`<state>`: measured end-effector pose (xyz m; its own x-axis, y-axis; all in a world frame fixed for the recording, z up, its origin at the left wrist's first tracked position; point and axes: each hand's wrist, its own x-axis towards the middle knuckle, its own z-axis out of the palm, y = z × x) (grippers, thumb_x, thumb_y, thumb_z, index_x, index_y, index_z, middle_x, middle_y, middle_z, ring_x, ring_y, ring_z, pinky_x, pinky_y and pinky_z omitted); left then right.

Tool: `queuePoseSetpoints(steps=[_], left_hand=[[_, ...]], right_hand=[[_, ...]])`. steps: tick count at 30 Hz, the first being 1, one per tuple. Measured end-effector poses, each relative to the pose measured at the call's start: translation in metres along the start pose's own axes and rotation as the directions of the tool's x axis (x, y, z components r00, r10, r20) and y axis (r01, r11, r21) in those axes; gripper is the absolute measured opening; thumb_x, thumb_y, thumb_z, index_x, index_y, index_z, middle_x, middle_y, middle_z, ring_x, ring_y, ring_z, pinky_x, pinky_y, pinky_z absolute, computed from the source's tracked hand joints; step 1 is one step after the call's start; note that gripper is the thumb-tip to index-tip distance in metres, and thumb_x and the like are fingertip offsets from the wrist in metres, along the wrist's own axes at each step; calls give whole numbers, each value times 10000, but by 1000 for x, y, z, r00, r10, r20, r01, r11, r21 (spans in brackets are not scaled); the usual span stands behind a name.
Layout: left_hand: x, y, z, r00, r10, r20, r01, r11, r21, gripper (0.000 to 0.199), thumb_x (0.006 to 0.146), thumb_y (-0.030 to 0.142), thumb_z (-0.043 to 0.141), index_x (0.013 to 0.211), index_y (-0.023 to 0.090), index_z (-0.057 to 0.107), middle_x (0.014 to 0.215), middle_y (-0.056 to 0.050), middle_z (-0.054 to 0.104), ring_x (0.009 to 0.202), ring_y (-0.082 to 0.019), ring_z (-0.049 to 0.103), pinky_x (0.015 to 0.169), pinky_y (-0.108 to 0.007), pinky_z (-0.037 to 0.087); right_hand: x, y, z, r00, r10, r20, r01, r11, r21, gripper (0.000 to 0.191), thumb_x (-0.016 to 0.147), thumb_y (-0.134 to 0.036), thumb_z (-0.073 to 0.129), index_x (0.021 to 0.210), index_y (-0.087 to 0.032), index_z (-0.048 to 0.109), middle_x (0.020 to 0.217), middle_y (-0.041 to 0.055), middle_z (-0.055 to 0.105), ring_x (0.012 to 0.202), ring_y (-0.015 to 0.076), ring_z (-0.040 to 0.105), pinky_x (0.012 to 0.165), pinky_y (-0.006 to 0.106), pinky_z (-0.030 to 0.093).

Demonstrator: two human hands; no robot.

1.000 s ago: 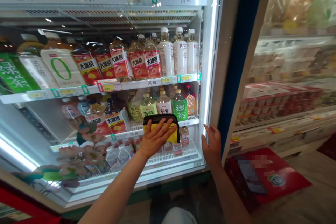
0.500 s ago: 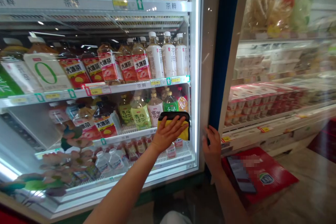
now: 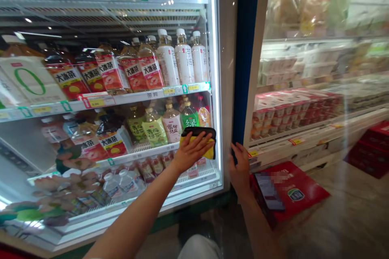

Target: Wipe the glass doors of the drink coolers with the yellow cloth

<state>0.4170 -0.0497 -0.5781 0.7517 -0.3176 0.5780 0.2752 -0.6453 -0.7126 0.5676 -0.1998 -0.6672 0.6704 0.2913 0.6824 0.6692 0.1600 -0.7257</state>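
My left hand (image 3: 192, 150) lies with its fingers stretched over a folded yellow cloth with a dark border (image 3: 209, 150), holding it flat against the glass door of a lit drinks cooler. Through the glass, a green-labelled bottle (image 3: 190, 116) and a pink-labelled bottle (image 3: 172, 121) show just above the cloth. At the door's right edge, my right hand (image 3: 240, 168) has its fingers bent around the light door frame (image 3: 225, 129), beside a dark blue side panel (image 3: 245, 60). Part of its grip is hidden.
Shelves of bottled tea fill the cooler. To the right stands an open chilled case with packed cups (image 3: 282, 113). A phone (image 3: 269, 190) lies on a red box (image 3: 304, 188) near my right forearm, and another red box (image 3: 369, 149) sits farther right.
The whole view has shifted, so the cooler and both hands appear slightly farther left. The cloth stays under my left hand on the glass, and my right hand stays at the door edge.
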Motion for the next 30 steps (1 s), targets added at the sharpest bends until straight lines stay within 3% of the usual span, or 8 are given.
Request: queuePoseSetpoints(steps=[4, 8, 10, 13, 16, 18, 23, 30], left_hand=[[37, -16, -1, 994, -108, -5, 108, 994, -12, 600, 956, 224, 630, 1508, 366, 444, 1581, -17, 446, 1542, -205, 268, 1289, -552, -21], [82, -2, 13, 973, -229, 10, 229, 973, -22, 645, 945, 252, 634, 1540, 340, 402, 1628, -39, 361, 1562, -264, 208, 1271, -634, -9], [70, 15, 21, 987, -162, 16, 162, 986, -33, 632, 939, 224, 627, 1528, 331, 425, 1633, -43, 357, 1557, -262, 232, 1280, -615, 22], [24, 36, 26, 1000, -13, 10, 13, 1000, -16, 579, 939, 160, 610, 1483, 313, 485, 1620, -37, 401, 1528, -213, 319, 1298, -543, 76], [0, 39, 26, 989, 143, 37, -143, 990, -14, 519, 963, 163, 592, 1456, 302, 510, 1629, -10, 386, 1519, -160, 336, 1308, -478, 92], [9, 32, 25, 993, 111, 49, -111, 994, -10, 516, 971, 174, 587, 1459, 322, 508, 1637, 10, 365, 1528, -164, 316, 1310, -492, 77], [31, 25, 18, 987, -152, 56, 150, 988, 47, 587, 949, 195, 616, 1498, 342, 469, 1652, -4, 321, 1559, -249, 228, 1290, -603, 22], [-24, 27, 5, 994, 72, 81, -76, 995, 59, 510, 962, 189, 596, 1450, 317, 523, 1654, 17, 335, 1554, -162, 242, 1313, -460, 71]], right_hand=[[12, -4, -5, 999, -28, -16, 28, 1000, 8, 440, 975, -275, 449, 1372, -205, 624, 1394, 158, 547, 1316, 284, 515, 1138, 546, 405], [13, -6, -3, 998, -64, -24, 65, 997, 30, 443, 987, -237, 407, 1376, -199, 615, 1391, 153, 567, 1312, 260, 528, 1139, 520, 413], [8, -3, -2, 996, -66, -52, 68, 997, 29, 445, 989, -225, 386, 1363, -198, 626, 1366, 153, 589, 1298, 258, 541, 1130, 518, 421], [1, 2, -4, 995, -68, -69, 69, 998, 9, 445, 991, -216, 373, 1343, -208, 645, 1334, 146, 620, 1278, 258, 558, 1119, 524, 428], [4, 0, -8, 994, -96, -42, 96, 995, 7, 450, 995, -214, 362, 1344, -218, 646, 1333, 138, 628, 1279, 248, 565, 1113, 513, 440], [11, -6, -9, 992, -122, -29, 123, 992, 27, 461, 995, -214, 355, 1367, -226, 628, 1349, 131, 622, 1294, 240, 561, 1113, 501, 448], [21, -20, 2, 985, -171, 0, 170, 981, 97, 481, 989, -202, 362, 1409, -229, 593, 1392, 131, 603, 1318, 243, 556, 1111, 491, 460], [0, -24, 24, 991, -120, 62, 108, 979, 172, 381, 986, -236, 418, 1204, -207, 728, 1146, 121, 684, 1093, 234, 659, 967, 436, 556]])
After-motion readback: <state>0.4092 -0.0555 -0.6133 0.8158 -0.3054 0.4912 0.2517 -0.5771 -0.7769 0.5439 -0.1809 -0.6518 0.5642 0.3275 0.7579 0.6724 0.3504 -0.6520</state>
